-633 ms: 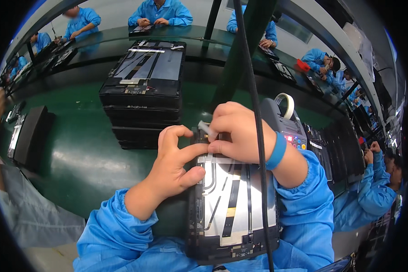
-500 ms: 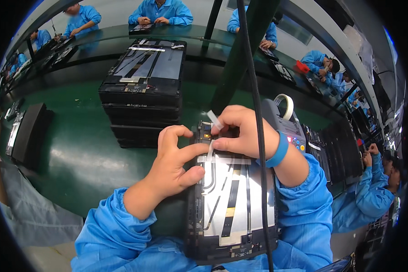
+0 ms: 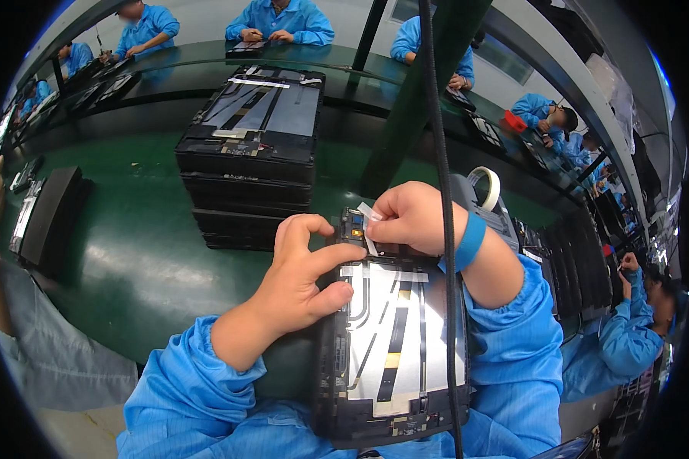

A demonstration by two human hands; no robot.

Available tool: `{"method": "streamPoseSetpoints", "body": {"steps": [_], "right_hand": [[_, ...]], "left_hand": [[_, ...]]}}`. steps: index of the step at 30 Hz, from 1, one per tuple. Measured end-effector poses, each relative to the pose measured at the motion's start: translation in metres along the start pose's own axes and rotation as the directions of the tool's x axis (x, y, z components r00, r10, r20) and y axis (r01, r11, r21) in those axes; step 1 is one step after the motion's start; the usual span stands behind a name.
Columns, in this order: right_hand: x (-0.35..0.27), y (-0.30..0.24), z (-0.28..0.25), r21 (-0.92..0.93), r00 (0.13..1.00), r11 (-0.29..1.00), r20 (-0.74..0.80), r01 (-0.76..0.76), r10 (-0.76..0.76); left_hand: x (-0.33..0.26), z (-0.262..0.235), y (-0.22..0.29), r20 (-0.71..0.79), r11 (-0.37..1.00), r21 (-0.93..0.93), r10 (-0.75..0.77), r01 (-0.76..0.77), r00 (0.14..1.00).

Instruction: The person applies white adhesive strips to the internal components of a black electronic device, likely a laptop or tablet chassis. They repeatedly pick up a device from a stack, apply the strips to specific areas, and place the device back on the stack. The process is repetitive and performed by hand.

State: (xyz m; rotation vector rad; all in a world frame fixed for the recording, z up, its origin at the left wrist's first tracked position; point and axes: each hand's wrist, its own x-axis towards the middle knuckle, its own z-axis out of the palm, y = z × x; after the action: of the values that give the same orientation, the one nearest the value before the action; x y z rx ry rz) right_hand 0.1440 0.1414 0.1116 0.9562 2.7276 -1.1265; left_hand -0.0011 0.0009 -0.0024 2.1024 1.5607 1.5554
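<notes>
Pinching: small white tape strip (image 3: 369, 222) between thumb and fingertip of my right hand (image 3: 413, 218), closed on it.
Strip position: at the top edge of the open tablet chassis (image 3: 394, 344), just over the small connector area (image 3: 354, 223) at its upper left corner.
Strip axis: runs roughly down-right from the pinch toward the silver shield plate; lower end looks to touch the chassis, cannot tell if stuck.
Chassis axis: long side points away from me, near end at my chest, far end under both hands.
Left hand (image 3: 302, 279): holds nothing, fingers spread moderately, thumb and index pressed on the chassis left edge, bracing it. Index tip sits just beside the strip's lower end.
Nearer hand: right is on the strip; left is next to it, from the left.
Hanging cable (image 3: 445, 229): black, crosses in front of my right wrist, blue wristband (image 3: 471, 241) behind it.
Beyond: stack of black trays (image 3: 249, 153) on the green bench (image 3: 130, 252), well apart; tape roll (image 3: 486, 187) just past my right hand.
</notes>
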Motion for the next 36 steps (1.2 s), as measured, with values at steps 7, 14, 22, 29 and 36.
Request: {"method": "streamPoseSetpoints", "body": {"steps": [7,14,22,29,36], "right_hand": [[0.009,-0.008,0.007,-0.219,0.995,0.971,-0.064,-0.094,0.082],[-0.023,-0.003,0.021,-0.105,0.899,0.968,-0.360,0.228,-0.250],[-0.051,0.011,0.039,-0.466,0.735,0.685,-0.102,0.560,-0.670],[-0.089,0.002,0.044,-0.689,0.728,0.552,-0.053,0.469,-0.684],[-0.147,-0.004,0.052,-0.398,0.715,0.824,-0.425,0.404,-0.556]], "left_hand": [[0.001,0.000,0.001,0.003,1.000,0.009,-0.015,0.015,1.000],[-0.001,-0.004,0.001,0.002,0.983,0.162,0.084,-0.083,0.996],[-0.002,-0.006,0.006,-0.058,0.932,0.310,0.213,-0.185,0.975],[0.008,-0.019,0.051,-0.107,0.976,0.062,0.215,-0.209,0.971],[0.014,-0.020,0.113,-0.006,0.922,0.156,0.359,-0.354,0.933]]}}
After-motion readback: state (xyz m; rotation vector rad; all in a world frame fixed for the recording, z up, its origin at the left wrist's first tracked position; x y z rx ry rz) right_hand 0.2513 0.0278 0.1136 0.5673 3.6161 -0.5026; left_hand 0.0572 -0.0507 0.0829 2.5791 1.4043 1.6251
